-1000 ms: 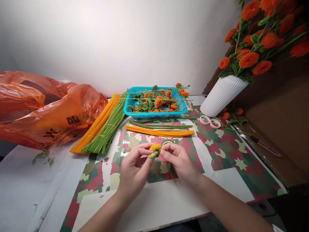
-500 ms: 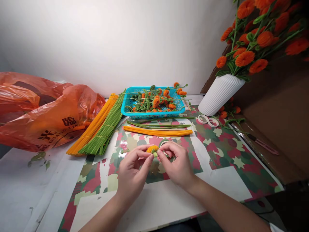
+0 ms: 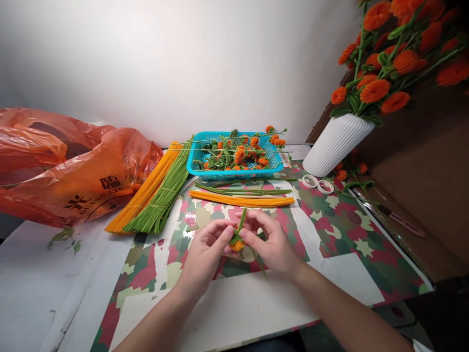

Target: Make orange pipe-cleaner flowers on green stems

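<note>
Between my two hands is a small pipe-cleaner flower (image 3: 237, 244), its yellow-orange head pointing down toward me and its green stem (image 3: 242, 218) sticking up. My left hand (image 3: 210, 244) pinches the flower from the left, thumb on its green base. From the right, my right hand (image 3: 269, 242) is closed on the same flower, its thumb at the base beside the stem. A thin green strand, blurred, hangs below my right hand. The fingers behind the flower are partly hidden.
Behind my hands lie loose yellow pipe cleaners (image 3: 242, 199) and green ones (image 3: 252, 191). Farther back stands a blue basket (image 3: 234, 175) of orange flowers. Green bundles (image 3: 161, 200) and an orange bag (image 3: 91, 181) are left; tape rolls (image 3: 325, 187) and a white vase (image 3: 335, 146) are right.
The flower has been turned over: its yellow head, on top before, now faces down, and the green stem points up. Both hands stay closed on it.
</note>
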`<action>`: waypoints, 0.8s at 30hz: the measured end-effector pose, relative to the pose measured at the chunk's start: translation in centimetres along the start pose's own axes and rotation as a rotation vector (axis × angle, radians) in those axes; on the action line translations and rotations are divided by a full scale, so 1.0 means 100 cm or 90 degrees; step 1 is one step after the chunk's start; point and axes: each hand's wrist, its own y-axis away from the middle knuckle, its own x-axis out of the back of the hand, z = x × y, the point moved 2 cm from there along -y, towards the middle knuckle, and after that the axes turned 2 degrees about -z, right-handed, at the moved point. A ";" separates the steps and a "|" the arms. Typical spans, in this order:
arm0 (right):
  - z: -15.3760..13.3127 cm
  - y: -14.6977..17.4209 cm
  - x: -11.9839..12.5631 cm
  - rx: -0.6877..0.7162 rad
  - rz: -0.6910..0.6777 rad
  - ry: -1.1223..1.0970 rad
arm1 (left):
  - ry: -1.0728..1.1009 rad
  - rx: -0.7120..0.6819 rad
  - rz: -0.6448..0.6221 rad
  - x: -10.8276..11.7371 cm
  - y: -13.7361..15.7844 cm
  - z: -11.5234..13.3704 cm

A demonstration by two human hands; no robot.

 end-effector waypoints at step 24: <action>-0.013 0.004 0.018 0.419 -0.085 0.311 | -0.168 -0.181 -0.115 0.008 0.001 0.012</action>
